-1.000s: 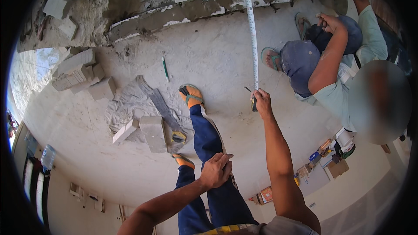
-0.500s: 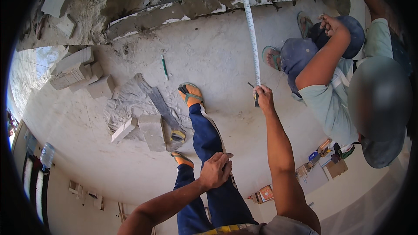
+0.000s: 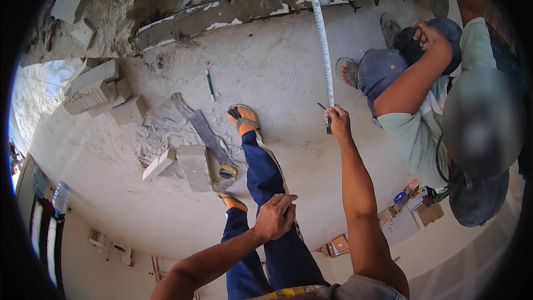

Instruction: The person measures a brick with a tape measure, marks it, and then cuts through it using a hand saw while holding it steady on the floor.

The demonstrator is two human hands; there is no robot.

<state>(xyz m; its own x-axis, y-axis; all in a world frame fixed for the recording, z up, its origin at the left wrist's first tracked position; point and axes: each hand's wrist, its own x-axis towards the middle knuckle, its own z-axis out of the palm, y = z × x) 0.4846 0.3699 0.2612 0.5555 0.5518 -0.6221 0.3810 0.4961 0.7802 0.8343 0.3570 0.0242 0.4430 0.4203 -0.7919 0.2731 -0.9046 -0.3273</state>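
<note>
- Far left: grey blocks stacked on floor.
- Next: saw on crumpled sheet; green pen just beyond.
- Middle: left grip over blue trouser leg, unchanged; fingers bunched, cannot tell if holding anything.
- Then measuring tape: strip out across mortar-smeared ledge, far end cut off at top.
- Right grip: clamped on tape case, mostly hidden by fingers; shifted slightly right, strip still out, so probably still in use.
- Far right: crouching co-worker, elbow now nearer tape; head blurred.
</note>
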